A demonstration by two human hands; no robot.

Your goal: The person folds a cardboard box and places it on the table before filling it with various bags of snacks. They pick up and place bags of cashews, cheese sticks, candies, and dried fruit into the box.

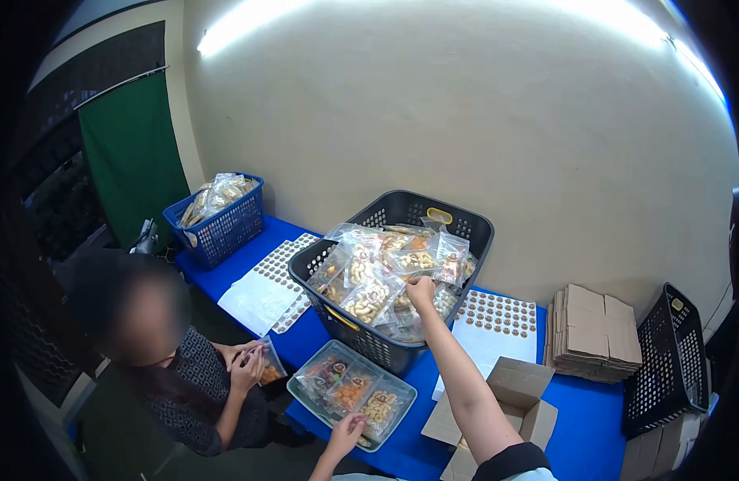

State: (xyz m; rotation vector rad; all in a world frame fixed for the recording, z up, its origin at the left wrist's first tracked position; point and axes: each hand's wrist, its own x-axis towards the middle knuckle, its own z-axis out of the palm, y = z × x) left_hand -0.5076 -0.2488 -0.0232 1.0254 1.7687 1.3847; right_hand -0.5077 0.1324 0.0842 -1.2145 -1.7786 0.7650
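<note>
My right hand reaches into the large black basket, its fingers curled at the packets near the right side. What those fingers grip, if anything, is hidden. The basket is heaped with clear plastic packets; a packet of cashews lies at the front of the heap. My left hand is at the front edge of a green tray, fingers bent beside a labelled cashew packet. Next to that packet lie an orange snack packet and a dark mixed packet.
At left, a person holds a packet. An open carton stands under my right forearm. Around are sticker sheets, flattened cartons, a black basket and a filled blue basket.
</note>
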